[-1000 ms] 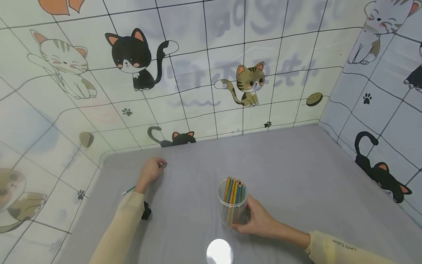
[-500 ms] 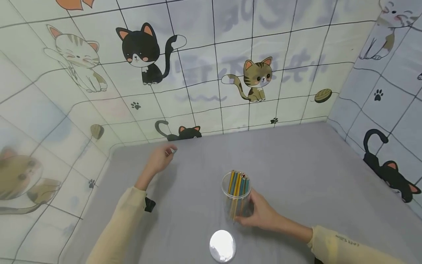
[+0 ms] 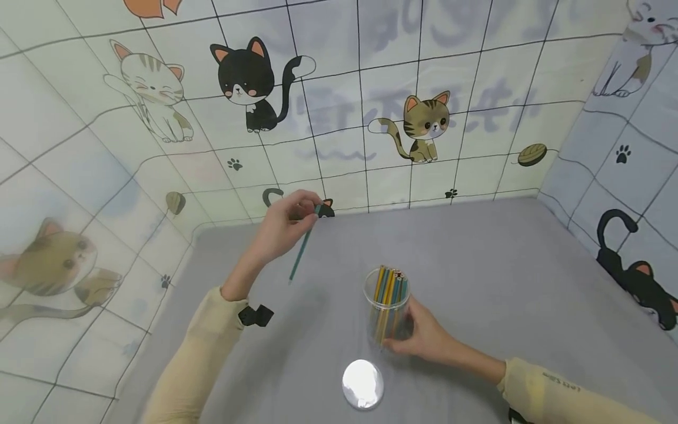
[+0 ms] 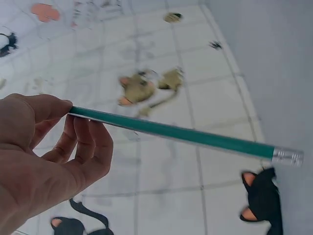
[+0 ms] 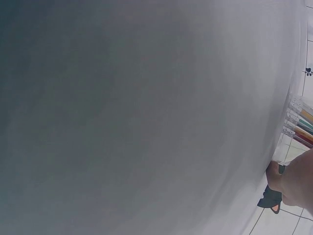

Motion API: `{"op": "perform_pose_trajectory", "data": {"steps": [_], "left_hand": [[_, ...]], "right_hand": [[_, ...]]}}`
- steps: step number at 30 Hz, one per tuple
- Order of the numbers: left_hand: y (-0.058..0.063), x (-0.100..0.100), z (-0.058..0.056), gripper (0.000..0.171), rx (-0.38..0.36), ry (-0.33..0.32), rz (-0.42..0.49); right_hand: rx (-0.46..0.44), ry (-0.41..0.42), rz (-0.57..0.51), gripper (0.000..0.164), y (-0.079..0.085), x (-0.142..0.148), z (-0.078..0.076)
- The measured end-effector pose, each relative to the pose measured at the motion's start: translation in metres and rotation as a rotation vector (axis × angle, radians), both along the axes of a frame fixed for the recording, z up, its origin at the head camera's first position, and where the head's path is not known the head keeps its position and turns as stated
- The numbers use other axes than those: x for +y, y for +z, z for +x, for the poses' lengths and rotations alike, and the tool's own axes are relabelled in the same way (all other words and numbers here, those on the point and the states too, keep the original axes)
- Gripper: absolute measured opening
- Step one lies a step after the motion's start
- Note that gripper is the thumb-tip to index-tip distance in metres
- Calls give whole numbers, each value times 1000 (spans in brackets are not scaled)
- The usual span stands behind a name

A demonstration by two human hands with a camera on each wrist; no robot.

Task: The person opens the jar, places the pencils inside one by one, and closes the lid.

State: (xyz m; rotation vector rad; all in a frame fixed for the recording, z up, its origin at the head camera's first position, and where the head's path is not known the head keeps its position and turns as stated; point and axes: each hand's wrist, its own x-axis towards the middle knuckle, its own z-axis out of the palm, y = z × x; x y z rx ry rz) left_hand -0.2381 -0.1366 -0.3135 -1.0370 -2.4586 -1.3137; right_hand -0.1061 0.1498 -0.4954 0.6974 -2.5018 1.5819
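Observation:
My left hand (image 3: 286, 227) pinches a green pencil (image 3: 301, 253) near one end, between thumb and fingertips, above the far left of the table. In the left wrist view the pencil (image 4: 181, 133) slants down to the right, its silver ferrule and pale eraser at the far end. My right hand (image 3: 424, 333) grips the side of a clear cup (image 3: 375, 318) that stands on the table. Several yellow, blue and green pencils (image 3: 389, 285) stand inside it. The right wrist view shows only part of the right hand (image 5: 296, 181) and some pencil ends (image 5: 303, 122) at its edge.
A round, shiny lid-like disc (image 3: 362, 384) lies on the grey tablecloth (image 3: 477, 253), in front of the cup. Cat-printed wall sheets (image 3: 339, 141) border the table at the back, left and right.
My left hand has lifted the green pencil off the table and moved right and away from me. The right hand still holds the cup. The head view has shifted slightly.

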Motion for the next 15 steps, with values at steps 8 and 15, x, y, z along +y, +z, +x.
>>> {"op": "perform_pose_trajectory", "data": {"steps": [8,15], "left_hand": [[43,30,30,24,-25,-178,163],[63,53,45,23,0,-312,256]], "right_hand": [[-23,-10,2,96,6,0,0],[36,-1,-10,88,2,-1,0]]}}
